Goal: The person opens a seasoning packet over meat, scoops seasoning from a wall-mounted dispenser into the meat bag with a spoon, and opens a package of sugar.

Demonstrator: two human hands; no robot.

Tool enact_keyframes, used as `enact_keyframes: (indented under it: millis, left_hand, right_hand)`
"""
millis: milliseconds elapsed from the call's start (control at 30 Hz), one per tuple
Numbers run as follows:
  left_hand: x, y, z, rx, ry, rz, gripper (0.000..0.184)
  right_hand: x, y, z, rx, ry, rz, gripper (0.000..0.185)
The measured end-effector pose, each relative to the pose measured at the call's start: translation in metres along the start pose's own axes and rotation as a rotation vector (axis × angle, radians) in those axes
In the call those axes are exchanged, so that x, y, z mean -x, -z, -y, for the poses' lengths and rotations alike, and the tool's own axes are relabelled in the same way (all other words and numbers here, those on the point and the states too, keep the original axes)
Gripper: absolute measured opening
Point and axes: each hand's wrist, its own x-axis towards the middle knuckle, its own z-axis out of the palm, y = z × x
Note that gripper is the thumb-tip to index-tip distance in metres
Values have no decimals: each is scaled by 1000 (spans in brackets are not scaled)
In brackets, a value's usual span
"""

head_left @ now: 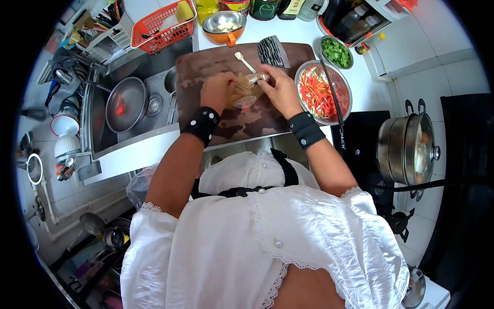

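Observation:
My left hand (218,91) is closed on the near-left side of a clear plastic bag (246,101) with pale yellowish contents that I cannot make out. At the bag's right end, my right hand (281,92) pinches the crinkled, shiny plastic between thumb and fingers. Both hands are over a brown mottled cutting board (206,61). Beyond them on the board lie a small pale spoon (244,61) and a dark green and white striped packet (273,51). Parts of the bag are hidden behind my fingers.
To the right stands a colander (339,82) of shredded red and white vegetables, with a bowl of chopped greens (336,52) behind. A sink (154,82) holding a pan (126,104) is left. A steamer pot (406,149) sits on the stove. An orange-handled bowl (224,27) stands behind.

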Motion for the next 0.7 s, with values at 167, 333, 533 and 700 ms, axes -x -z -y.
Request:
enact_keyframes:
  millis: [167, 333, 533, 700]
  left_hand:
    - [2, -7, 10, 84, 54, -11, 8]
    - [4, -8, 6, 91, 121, -10, 9]
    - [1, -8, 6, 120, 151, 6, 11]
    - [1, -4, 6, 84, 120, -8, 12]
  right_hand:
    - [-3, 6, 10, -168, -16, -6, 26]
    - [3, 0, -2, -24, 127, -31, 22]
    - [6, -2, -2, 7, 87, -102, 13]
    - [2, -3, 1, -8, 31, -74, 6]
